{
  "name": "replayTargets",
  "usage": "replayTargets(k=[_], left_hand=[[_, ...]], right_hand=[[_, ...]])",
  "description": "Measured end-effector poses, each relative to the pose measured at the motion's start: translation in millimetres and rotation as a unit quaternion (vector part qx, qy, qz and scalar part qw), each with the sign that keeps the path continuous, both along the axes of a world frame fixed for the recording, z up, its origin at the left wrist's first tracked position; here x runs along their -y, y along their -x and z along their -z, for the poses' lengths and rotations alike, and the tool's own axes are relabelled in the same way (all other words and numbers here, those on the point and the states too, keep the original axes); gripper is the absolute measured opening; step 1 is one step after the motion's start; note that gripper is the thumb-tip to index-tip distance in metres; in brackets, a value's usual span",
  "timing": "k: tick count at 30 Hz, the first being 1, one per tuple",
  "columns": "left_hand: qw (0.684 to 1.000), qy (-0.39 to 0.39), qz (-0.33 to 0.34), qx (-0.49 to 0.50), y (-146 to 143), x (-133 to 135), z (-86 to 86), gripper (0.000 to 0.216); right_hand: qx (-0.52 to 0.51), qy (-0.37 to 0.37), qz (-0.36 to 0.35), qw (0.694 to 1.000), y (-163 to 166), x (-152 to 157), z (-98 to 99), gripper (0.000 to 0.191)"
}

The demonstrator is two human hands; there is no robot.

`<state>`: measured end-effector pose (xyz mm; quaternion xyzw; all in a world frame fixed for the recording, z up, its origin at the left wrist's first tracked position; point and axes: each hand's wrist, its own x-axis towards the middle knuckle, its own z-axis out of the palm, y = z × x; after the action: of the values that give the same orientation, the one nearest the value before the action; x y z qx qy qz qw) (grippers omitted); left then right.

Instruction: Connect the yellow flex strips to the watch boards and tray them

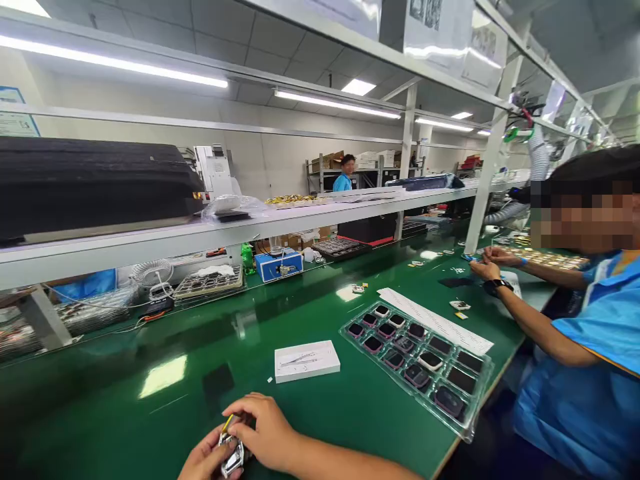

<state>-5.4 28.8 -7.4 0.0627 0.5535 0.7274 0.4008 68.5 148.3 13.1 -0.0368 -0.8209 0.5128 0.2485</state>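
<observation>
Low in the head view, my left hand [204,457] is closed around a small silver-and-white watch case [233,461], tilted in its fingers. My right hand [267,427] comes in from the right, its thumb and fingertips pinched at the upper end of the case on a small yellow strip [228,423]. The fingers partly cover both pieces, so how the strip joins the case cannot be made out. Beyond my hands lies a white box [307,362] with a printed drawing on top. A tiny white scrap [271,380] is by its left corner.
A clear plastic tray [470,427] of square watch pieces sits to the right, a white perforated strip [440,321] behind it. At far right a co-worker in blue [565,400] handles small parts. A blue device [279,265] and a fan [153,273] stand under the shelf [300,223].
</observation>
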Motion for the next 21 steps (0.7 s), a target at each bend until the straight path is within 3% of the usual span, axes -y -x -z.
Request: replayTargets(k=[5,10,13,16,19,21], left_hand=[[1.0,0.008,0.021,-0.004,-11,4,-18.2,0.039],[1.0,0.023,-0.016,-0.01,-5,10,-22.7,0.036],[0.998,0.015,-0.057,-0.026,11,16,-19.7,0.033],[0.997,-0.001,-0.072,0.009,27,23,-17.1,0.03],[0.997,0.019,-0.04,0.066,32,29,-17.4,0.029],[0.997,0.03,-0.009,0.077,30,31,-19.7,0.029]], right_hand=[[-0.014,-0.022,-0.009,1.0,-1,-1,-1.6,0.031],[0.01,0.056,0.028,0.998,3,-4,0.3,0.035],[0.088,-0.046,0.034,0.994,6,-4,5.9,0.021],[0.147,-0.199,-0.046,0.968,7,0,15.8,0.013],[0.156,-0.317,-0.085,0.932,7,4,24.4,0.014],[0.163,-0.35,-0.108,0.916,7,5,27.0,0.016]])
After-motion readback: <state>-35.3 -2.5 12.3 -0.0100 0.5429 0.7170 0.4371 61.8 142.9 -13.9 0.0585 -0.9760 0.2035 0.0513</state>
